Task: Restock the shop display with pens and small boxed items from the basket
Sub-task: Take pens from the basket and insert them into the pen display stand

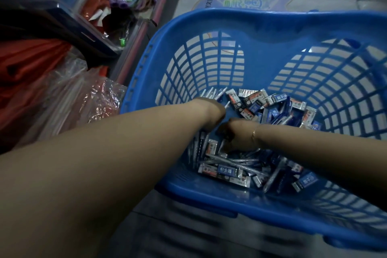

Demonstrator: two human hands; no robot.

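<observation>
Blue basket (247, 21) rim wide, hands (211, 115) deep among pens (234, 161), boxes (254, 102)

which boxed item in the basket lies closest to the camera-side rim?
The long white box with a blue label, flat at the near edge of the pile in the blue basket, below the right hand. The other boxes lie further in, mostly past both hands.
</observation>
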